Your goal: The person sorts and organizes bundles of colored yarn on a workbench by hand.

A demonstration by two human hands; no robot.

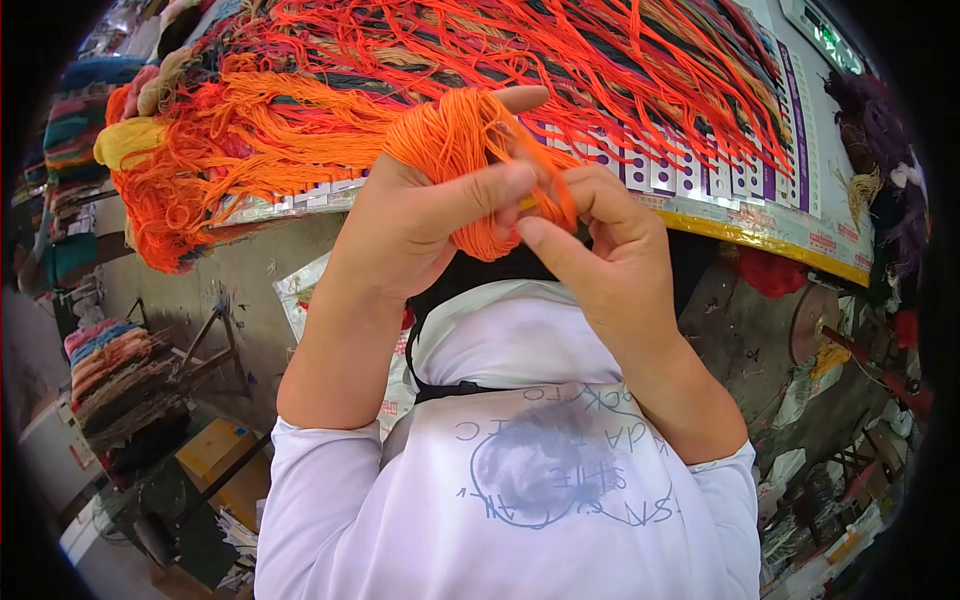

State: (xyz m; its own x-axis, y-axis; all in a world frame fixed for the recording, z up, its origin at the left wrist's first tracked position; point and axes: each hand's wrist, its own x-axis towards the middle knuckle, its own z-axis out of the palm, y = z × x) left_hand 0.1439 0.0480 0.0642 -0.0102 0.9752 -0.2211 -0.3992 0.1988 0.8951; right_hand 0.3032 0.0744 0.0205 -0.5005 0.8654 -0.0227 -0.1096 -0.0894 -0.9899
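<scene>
An orange skein of thread [440, 135] is bunched in my left hand [425, 215], whose fingers go behind it while the thumb lies across its front. My right hand [610, 235] is closed at the skein's right side, with thumb and forefinger pinching a loop of the orange thread. Both hands are raised in front of my chest, near the table's front edge. The left fingers are mostly hidden by the skein; one fingertip shows above it.
Long red, orange and dark threads [600, 60] cover the table, over white cards with punched holes [690, 180]. A yellow taped edge [760, 238] runs along the table front. Stacked coloured yarn [115, 355] is at left, a cardboard box [222, 462] below it, purple yarn [880, 120] at right.
</scene>
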